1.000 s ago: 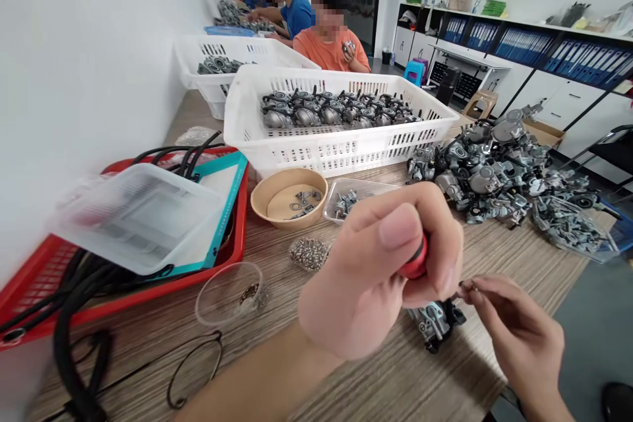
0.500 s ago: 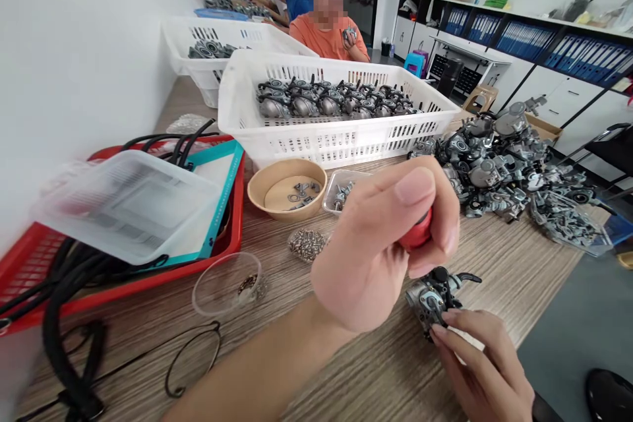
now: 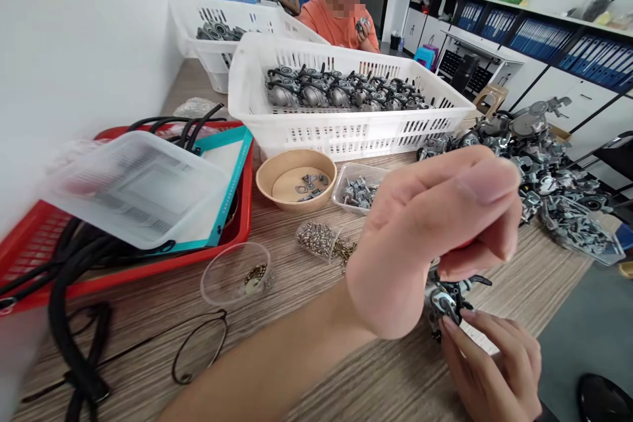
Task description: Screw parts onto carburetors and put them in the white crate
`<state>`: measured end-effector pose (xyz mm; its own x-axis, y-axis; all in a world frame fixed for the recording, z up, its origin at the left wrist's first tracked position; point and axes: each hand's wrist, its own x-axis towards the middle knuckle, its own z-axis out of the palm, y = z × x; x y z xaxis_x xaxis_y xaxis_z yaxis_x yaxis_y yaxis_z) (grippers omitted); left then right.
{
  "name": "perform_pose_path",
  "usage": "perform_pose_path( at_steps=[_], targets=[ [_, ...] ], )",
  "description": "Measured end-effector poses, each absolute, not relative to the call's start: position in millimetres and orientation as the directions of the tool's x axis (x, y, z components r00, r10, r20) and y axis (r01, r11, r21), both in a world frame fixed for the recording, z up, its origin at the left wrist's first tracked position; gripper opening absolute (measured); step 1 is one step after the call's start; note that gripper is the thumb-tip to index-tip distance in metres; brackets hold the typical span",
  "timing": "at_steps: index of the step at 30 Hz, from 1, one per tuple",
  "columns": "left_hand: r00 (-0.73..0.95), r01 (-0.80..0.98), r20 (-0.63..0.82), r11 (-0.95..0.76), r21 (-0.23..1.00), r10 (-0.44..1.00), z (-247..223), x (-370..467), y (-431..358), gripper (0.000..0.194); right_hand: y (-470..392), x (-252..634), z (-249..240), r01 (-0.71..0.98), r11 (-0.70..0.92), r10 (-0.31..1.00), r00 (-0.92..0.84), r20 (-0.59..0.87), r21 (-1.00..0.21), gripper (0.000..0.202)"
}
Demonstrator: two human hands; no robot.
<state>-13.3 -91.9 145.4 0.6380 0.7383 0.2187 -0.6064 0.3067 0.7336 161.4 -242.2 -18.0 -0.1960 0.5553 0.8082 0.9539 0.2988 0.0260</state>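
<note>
My left hand (image 3: 430,244) is raised in a fist above the table, closed around a red-handled tool (image 3: 463,245). Only a sliver of red shows between the fingers, and its tip is hidden. Below and behind the fist, a small metal carburetor (image 3: 444,302) with a black lever rests on the wood. My right hand (image 3: 494,356) pinches its near side with thumb and fingertips. The fist covers part of the carburetor's top, so I cannot tell whether the tool touches it.
Behind stands a white crate (image 3: 356,125) with rows of carburetors. A heap of carburetors (image 3: 534,145) lies right. Around the middle are a tan bowl (image 3: 277,198), a tub of screws (image 3: 361,191), spilled small screws (image 3: 319,241) and a red basket (image 3: 237,237). A co-worker (image 3: 321,13) sits beyond.
My left fist has shifted right in the view and hides more of the red handle. The camera view has tilted slightly. My right hand stays on the carburetor.
</note>
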Motion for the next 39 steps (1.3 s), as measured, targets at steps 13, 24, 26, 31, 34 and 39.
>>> perform_pose_path(
  at_steps=[13, 24, 26, 31, 34, 39],
  targets=[
    [0.626, -0.633, 0.265, 0.279, 0.722, 0.734, 145, -15, -95, 0.072, -239, 161, -2, 0.955, 0.278, 0.580, -0.250, 0.775, 0.100, 0.026],
    [0.617, -0.632, 0.266, 0.265, 0.728, 0.741, 149, -17, -95, 0.074, -237, 162, 2, 0.950, 0.278, 0.588, -0.286, 0.756, 0.143, 0.021],
    [0.618, -0.634, 0.263, 0.272, 0.724, 0.741, 149, -17, -96, 0.076, -236, 163, 3, 0.944, 0.287, 0.600, -0.309, 0.738, 0.162, 0.021],
    [0.614, -0.655, 0.274, 0.284, 0.700, 0.740, 145, -18, -95, 0.078, -234, 168, -4, 0.923, 0.363, 0.596, -0.337, 0.729, 0.130, 0.025],
    [0.614, -0.668, 0.301, 0.278, 0.691, 0.729, 142, -17, -94, 0.076, -237, 175, -10, 0.899, 0.439, 0.622, -0.299, 0.724, -0.005, 0.051],
    [0.624, -0.655, 0.284, 0.290, 0.698, 0.728, 142, -16, -94, 0.076, -239, 196, -10, 0.816, 0.491, 0.768, -0.239, 0.594, -0.306, 0.067]
  ],
)
